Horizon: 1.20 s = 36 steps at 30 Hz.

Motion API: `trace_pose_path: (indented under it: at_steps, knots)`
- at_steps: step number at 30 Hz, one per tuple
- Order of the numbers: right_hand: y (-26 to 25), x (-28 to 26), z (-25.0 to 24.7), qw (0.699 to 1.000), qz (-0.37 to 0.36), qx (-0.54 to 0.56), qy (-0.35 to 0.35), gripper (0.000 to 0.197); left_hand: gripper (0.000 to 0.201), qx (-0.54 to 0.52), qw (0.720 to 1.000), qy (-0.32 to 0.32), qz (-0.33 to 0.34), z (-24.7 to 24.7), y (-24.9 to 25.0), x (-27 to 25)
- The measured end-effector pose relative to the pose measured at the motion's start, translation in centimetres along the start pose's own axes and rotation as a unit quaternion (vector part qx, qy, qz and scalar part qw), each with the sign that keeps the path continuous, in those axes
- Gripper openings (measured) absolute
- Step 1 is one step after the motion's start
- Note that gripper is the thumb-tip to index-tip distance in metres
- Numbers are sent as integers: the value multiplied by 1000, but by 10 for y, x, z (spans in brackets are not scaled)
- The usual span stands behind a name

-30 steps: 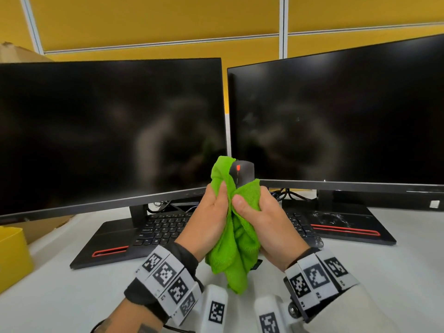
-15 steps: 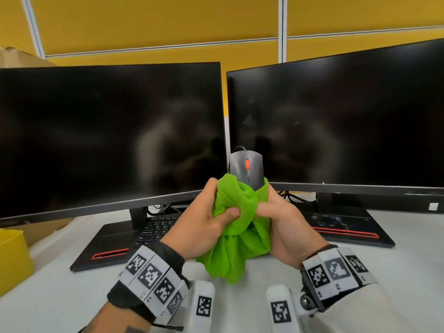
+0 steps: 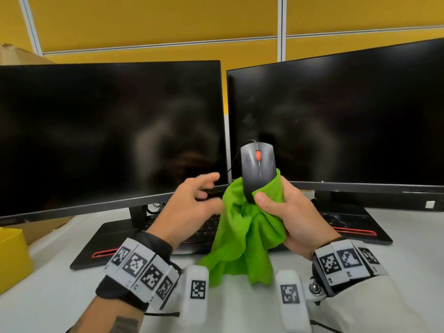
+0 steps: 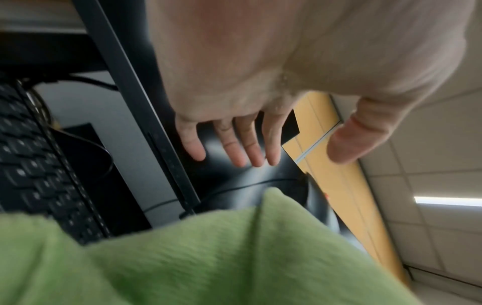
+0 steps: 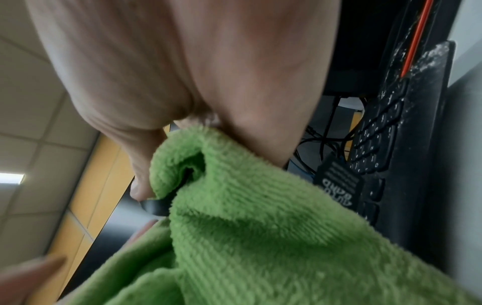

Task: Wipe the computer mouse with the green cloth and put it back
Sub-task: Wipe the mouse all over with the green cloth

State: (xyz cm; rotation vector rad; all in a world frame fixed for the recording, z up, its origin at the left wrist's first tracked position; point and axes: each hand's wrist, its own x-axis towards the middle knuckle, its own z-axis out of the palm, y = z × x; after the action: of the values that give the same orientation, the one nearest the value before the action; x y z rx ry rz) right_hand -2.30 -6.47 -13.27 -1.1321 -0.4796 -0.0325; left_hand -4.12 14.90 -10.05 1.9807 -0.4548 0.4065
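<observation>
The black computer mouse (image 3: 258, 170) with a red scroll wheel stands upright in the air before the two monitors, its cable trailing behind. My right hand (image 3: 283, 207) grips its lower end together with the green cloth (image 3: 245, 236), thumb pressed on the front. The cloth hangs down from that grip to the desk. My left hand (image 3: 192, 200) hovers just left of the cloth with fingers spread and holds nothing. In the left wrist view the left fingers (image 4: 234, 140) are straight above the cloth (image 4: 182, 258). In the right wrist view the cloth (image 5: 260, 227) hides most of the mouse (image 5: 154, 206).
Two dark monitors (image 3: 108, 133) (image 3: 336, 116) stand close behind the hands on black bases. A black keyboard (image 3: 206, 227) lies under the hands. A yellow box (image 3: 12, 258) sits at the left edge of the white desk (image 3: 413, 248).
My left hand has let go of the cloth and opened, drifting left. The mouse has risen higher out of the cloth, held by the right hand alone.
</observation>
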Motion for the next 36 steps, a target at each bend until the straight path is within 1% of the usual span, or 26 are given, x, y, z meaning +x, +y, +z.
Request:
trace_pose_path:
  at_steps: [1,2,3,4,5,6,8,9,11,16,18,21,23,25,28,30,32,34,36]
  knots:
    - [0,0,-1,1000,-1,-11,-3,53,72,-56,998,20,8,0,3,1]
    - [1,0,-1,1000,-2,-25,-10,53,63,-96,995,29,20,3,8,2]
    - [2,0,-2,999,-2,-39,-17,52,49,-122,992,32,26,8,13,1]
    - [4,0,-2,998,-2,-50,-25,53,37,-139,990,31,20,15,17,1]
    - [5,0,-2,998,-1,-59,-34,54,30,-151,988,31,10,22,20,0]
    - [6,0,-2,997,0,-65,-44,54,29,-162,987,24,-1,28,18,2]
    - [6,-1,-2,995,2,-85,-59,52,41,-217,975,1,-36,37,12,4]
    - [6,-1,-2,993,4,-96,-63,50,46,-259,964,-4,-61,39,12,5]
    - [4,-2,-3,992,10,-111,-63,46,49,-322,942,1,-100,40,9,6]
    - [1,-4,-4,988,24,-137,-66,43,55,-429,888,-39,-162,41,9,3]
    - [0,-5,-4,987,31,-142,-71,42,59,-458,871,-56,-169,41,10,1]
    - [0,-7,-6,986,32,-148,-73,41,64,-505,846,-78,-154,42,9,-2]
    - [0,-8,-8,986,33,-145,-73,36,66,-537,824,-109,-143,43,8,-3]
    - [2,-8,-8,985,42,-144,-81,34,67,-555,809,-135,-136,44,7,-4]
    - [2,-9,-5,983,54,-152,-91,37,67,-561,807,-134,-128,45,6,-4]
    - [1,-9,-3,981,57,-161,-94,38,68,-564,809,-110,-126,45,7,-5]
    - [0,-8,-2,979,63,-176,-84,40,64,-560,815,-74,-127,44,6,-4]
    - [1,-7,0,975,69,-199,-67,36,62,-552,823,-52,-124,44,7,-4]
    - [2,-7,-1,969,74,-229,-51,25,61,-548,828,-29,-115,41,6,-3]
